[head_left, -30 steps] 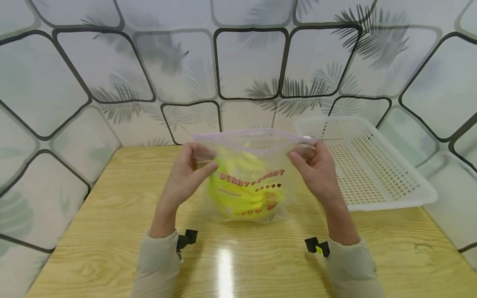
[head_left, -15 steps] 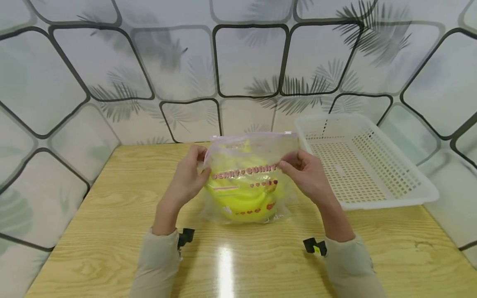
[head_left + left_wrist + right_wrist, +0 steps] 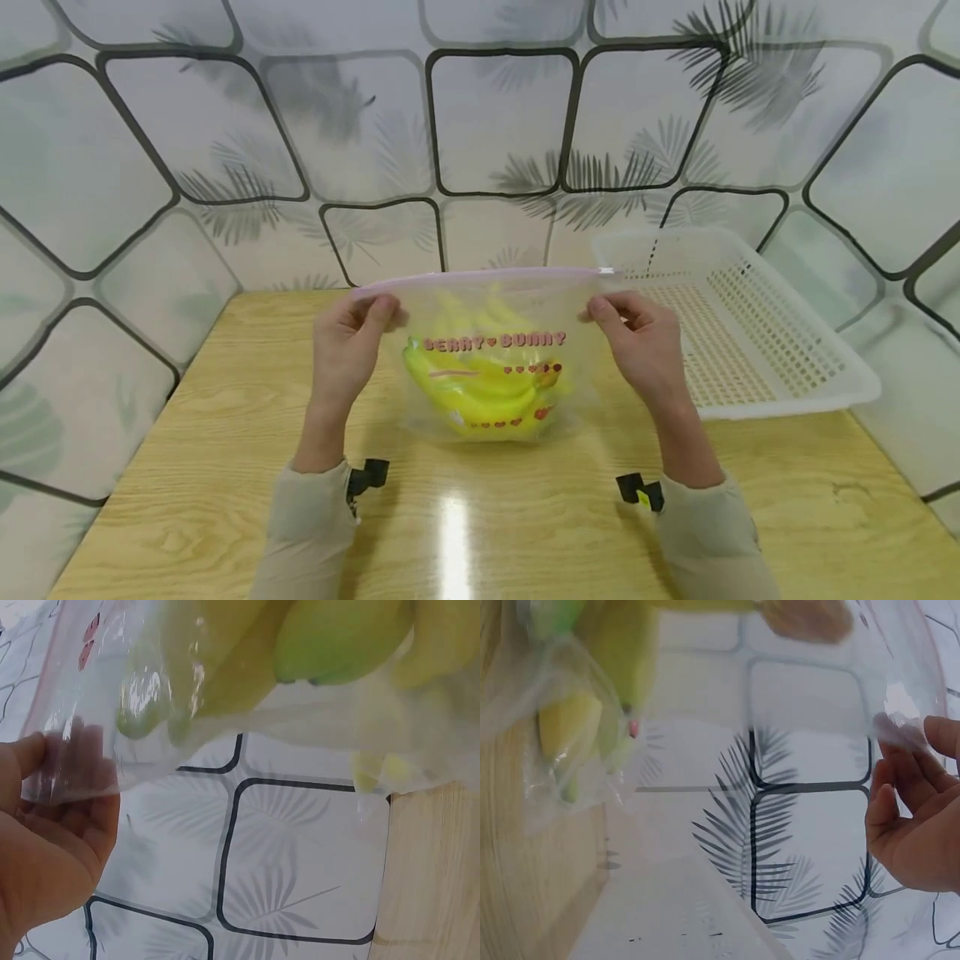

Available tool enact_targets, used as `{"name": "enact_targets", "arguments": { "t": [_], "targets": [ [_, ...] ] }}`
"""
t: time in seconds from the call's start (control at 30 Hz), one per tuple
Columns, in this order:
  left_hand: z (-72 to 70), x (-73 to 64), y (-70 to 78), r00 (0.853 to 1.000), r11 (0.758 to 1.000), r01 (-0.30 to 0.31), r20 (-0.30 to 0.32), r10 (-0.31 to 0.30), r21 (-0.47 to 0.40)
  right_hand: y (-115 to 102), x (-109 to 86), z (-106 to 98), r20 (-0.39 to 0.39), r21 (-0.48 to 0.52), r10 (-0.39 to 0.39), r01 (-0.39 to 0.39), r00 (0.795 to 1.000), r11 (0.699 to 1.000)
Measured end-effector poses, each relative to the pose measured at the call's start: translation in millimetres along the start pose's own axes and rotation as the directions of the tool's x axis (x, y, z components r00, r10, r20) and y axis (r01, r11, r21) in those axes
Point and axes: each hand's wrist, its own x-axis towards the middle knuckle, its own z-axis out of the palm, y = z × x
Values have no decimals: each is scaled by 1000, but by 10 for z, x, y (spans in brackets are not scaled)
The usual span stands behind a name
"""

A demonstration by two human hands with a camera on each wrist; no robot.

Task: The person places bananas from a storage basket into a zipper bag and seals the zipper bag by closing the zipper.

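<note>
A translucent slider zip bag (image 3: 577,317) printed with pink lettering stands upright at the middle of the table. Inside it lies a bunch of yellow bananas (image 3: 487,400), greenish at some tips. My left hand (image 3: 341,358) pinches the bag's upper left corner between thumb and fingers, just under the pink zip strip. At the upper right side, my right hand (image 3: 645,346) pinches the other edge below the white slider (image 3: 606,271). The strip stretches nearly straight between both hands. In the left wrist view, fingers (image 3: 94,761) show through the clear film behind the bag.
A white perforated plastic basket (image 3: 795,400) sits on the wooden table (image 3: 225,500) at the back right, just beyond my right hand. Patterned fabric walls (image 3: 502,125) with dark outlines and leaf prints enclose the table at the back and sides.
My hands shift from the bag's sides to its upper corners and spread apart. The bag's top, bunched and slack before, is now pulled flat and wide. The basket stays put.
</note>
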Motion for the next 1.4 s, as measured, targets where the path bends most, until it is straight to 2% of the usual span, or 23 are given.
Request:
{"name": "enact_targets", "arguments": {
  "t": [0.1, 0.27, 0.37, 0.53, 0.6, 0.67, 0.73, 0.83, 0.93, 1.03, 1.1, 1.27, 1.4],
  "targets": [
    [23, -17, 6, 999, 1000, -15, -43, 16, 21, -31, -42, -37, -14, 19, -15, 15, 1000, 1000],
    [23, -21, 51, 994, 995, -91, -59, 94, 46, -111, -66, -38, -16, 173, -35, 37, 999, 984],
    [15, -17, 60, 987, 986, -130, -78, 138, 103, -129, -63, -4, -44, 262, -34, 44, 998, 964],
    [-32, 0, 39, 977, 973, -157, -116, 178, 171, -116, -27, 89, -99, 384, -38, 73, 994, 920],
    [-60, -2, 50, 984, 980, -133, -96, 148, 148, -107, -13, 121, -117, 393, -36, 79, 992, 916],
    [-95, -11, 82, 997, 993, -58, -53, 64, 101, -95, -3, 140, -134, 389, -29, 79, 991, 918],
    [-132, -20, 132, 999, 999, 37, 11, -37, 20, -89, 2, 146, -146, 381, -22, 77, 989, 921],
    [-162, -40, 192, 984, 984, 158, 97, -149, -84, -97, 0, 129, -119, 386, -5, 51, 993, 921],
    [-143, -54, 203, 972, 965, 209, 142, -187, -161, -116, -16, 89, -38, 375, 22, -6, 999, 927],
    [-104, -62, 182, 968, 959, 230, 144, -207, -167, -110, -22, 49, 45, 372, 39, -53, 998, 927],
    [-101, -68, 169, 968, 963, 231, 134, -213, -137, -93, -24, 42, 55, 376, 46, -63, 997, 924],
    [-119, -78, 128, 975, 976, 199, 113, -189, -85, -69, -30, 22, 6, 384, 78, -74, 997, 920],
    [-113, -33, 117, 984, 987, 145, 111, -136, -75, -80, -3, -4, -25, 349, 47, -36, 999, 937]
  ]
}}
